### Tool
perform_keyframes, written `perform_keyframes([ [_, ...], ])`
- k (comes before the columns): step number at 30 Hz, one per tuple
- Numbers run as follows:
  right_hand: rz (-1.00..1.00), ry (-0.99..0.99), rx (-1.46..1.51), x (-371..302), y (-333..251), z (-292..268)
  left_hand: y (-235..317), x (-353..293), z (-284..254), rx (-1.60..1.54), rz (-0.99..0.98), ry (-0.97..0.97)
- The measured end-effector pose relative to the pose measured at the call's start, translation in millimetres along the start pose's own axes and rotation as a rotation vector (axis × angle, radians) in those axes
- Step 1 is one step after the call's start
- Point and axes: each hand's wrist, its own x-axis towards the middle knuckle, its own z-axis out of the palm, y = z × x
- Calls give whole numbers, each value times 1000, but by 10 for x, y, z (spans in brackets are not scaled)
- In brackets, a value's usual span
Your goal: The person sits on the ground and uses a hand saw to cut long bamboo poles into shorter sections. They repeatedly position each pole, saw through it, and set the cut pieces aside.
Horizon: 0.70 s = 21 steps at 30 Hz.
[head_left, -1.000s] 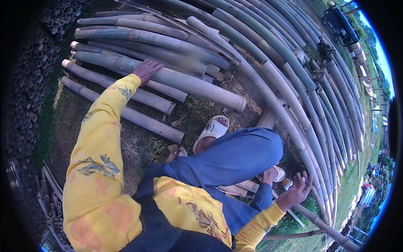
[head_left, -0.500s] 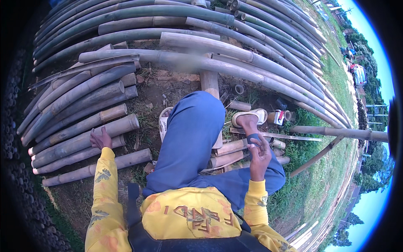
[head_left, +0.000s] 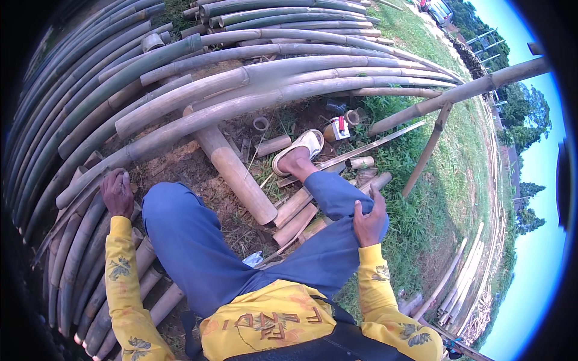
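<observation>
Bare brown dirt [head_left: 180, 165] lies open between the left hand [head_left: 117, 194] and the thick tan bamboo log [head_left: 236, 174]. Long grey-green bamboo poles [head_left: 198, 90] wall the far edge; short cut bamboo pieces [head_left: 298, 213] crowd the ground beside the right hand [head_left: 368, 221].

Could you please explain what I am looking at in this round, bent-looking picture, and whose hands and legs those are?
There is no machine here. A wide fisheye camera on a person's head looks down, so straight poles appear curved. The yellow sleeves and blue trousers are the wearer's own. The left hand rests on a stack of bamboo poles; the right hand rests on the right knee. Neither hand holds anything. On the ground lie long bamboo poles, a thick short bamboo piece, smaller cut offcuts and grass. One foot wears a pale sandal.
</observation>
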Motion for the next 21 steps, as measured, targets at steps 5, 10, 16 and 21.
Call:
perform_keyframes([
  [5, 100, -55, -520, -128, 98, -151, 149, 734, 155, 128, 206, -55],
  [10, 196, 25, -245, -160, 335, -64, 258, 947, 403, 287, 212, -264],
  [16, 181, 13, -270, -38, 358, -80, -40, 931, 844, 307, 255, -285],
  [21, 205, -9, -303, -7, 392, -115, -99, 1008, 1116, 191, 154, -378],
])
